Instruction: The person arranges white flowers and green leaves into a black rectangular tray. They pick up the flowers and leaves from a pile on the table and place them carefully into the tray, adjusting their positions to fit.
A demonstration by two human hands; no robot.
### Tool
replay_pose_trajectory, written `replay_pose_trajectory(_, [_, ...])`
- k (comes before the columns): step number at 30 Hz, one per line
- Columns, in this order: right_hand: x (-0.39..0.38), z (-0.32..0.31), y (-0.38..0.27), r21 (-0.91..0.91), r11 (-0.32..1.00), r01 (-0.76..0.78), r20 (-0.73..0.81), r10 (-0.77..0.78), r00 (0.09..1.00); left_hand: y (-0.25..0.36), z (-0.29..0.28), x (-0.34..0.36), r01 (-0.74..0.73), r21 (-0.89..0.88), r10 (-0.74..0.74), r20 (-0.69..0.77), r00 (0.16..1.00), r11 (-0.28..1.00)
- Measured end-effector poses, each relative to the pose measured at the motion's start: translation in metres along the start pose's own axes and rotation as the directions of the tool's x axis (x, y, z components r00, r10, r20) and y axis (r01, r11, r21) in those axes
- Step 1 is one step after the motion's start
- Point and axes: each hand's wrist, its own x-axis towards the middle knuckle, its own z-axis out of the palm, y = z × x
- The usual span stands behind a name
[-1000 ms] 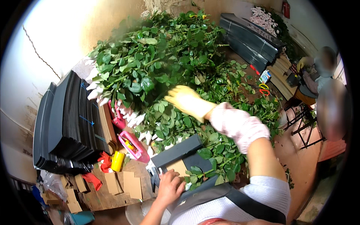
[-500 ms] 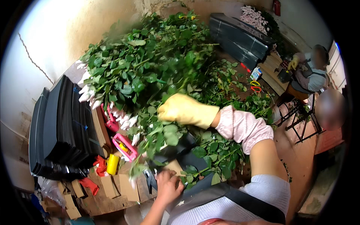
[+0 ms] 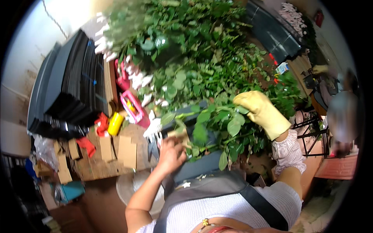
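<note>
My bare left hand (image 3: 172, 154) rests at the edge of a dark sheet (image 3: 200, 165), its fingers curled beside a tan cardboard piece (image 3: 179, 136). What they grip is hidden. A yellow glove covers my right hand (image 3: 262, 112), closed around the leafy stem end of a rose. The rose's leaves (image 3: 235, 123) spread left of the glove, over the dark sheet. A pale rose head (image 3: 153, 127) in a white sleeve lies just beyond my left fingers. Grey pointed pieces (image 3: 153, 147) stick up next to that hand; their kind is unclear.
Beyond my hands lies a large heap of leafy roses (image 3: 186, 42). At left stand stacked black sheets (image 3: 70, 85), a pink tool (image 3: 134, 110), a yellow roll (image 3: 115, 124) and cardboard pieces (image 3: 127, 153) on the wooden table (image 3: 93, 169). A co-worker (image 3: 330, 85) sits at far right.
My gloved right hand has moved right and toward me from over the heap, now with a rose stem. My left hand stays by the dark sheet, its fingers more curled. The view has shifted.
</note>
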Motion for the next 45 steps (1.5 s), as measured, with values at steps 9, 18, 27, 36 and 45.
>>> replay_pose_trajectory(9, [-0.039, 0.008, -0.026, 0.079, 0.986, -0.144, 0.313, 0.113, 0.943, 0.011, -0.015, -0.007, 0.165, -0.175, -0.177, -0.053, 0.983, 0.971])
replay_pose_trajectory(18, [-0.054, 0.019, -0.016, -0.075, 0.962, -0.263, 0.475, 0.266, 0.839, 0.010, -0.022, -0.005, 0.170, -0.106, -0.178, -0.072, 0.981, 0.980])
replay_pose_trajectory(27, [-0.039, 0.053, 0.026, 0.045, 0.976, -0.213, 0.578, 0.148, 0.802, 0.005, -0.015, -0.006, 0.097, -0.164, -0.099, 0.000, 0.995, 0.982])
replay_pose_trajectory(36, [0.189, 0.142, 0.118, -0.253, 0.966, 0.046, 0.062, -0.031, 0.998, -0.010, -0.024, 0.008, 0.019, -0.256, 0.011, 0.117, 0.993, 0.966])
replay_pose_trajectory(45, [0.230, 0.119, 0.101, -0.199, 0.969, 0.143, -0.001, -0.146, 0.989, -0.015, -0.011, 0.001, 0.080, -0.339, -0.069, 0.042, 0.997, 0.937])
